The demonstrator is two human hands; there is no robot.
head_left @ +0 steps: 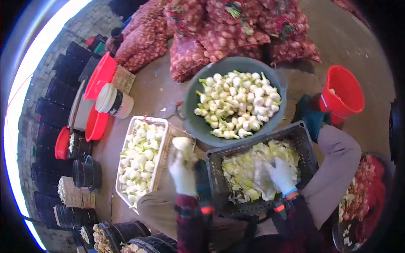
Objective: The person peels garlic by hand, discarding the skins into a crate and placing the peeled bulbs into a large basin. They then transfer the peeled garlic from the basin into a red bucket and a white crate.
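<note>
While your left hand has its blurred fingers closed on a white bulb beside the white crate, your right hand reaches over the peelings in the black crate. You can't tell how far its fingers open or whether they grip anything.
</note>
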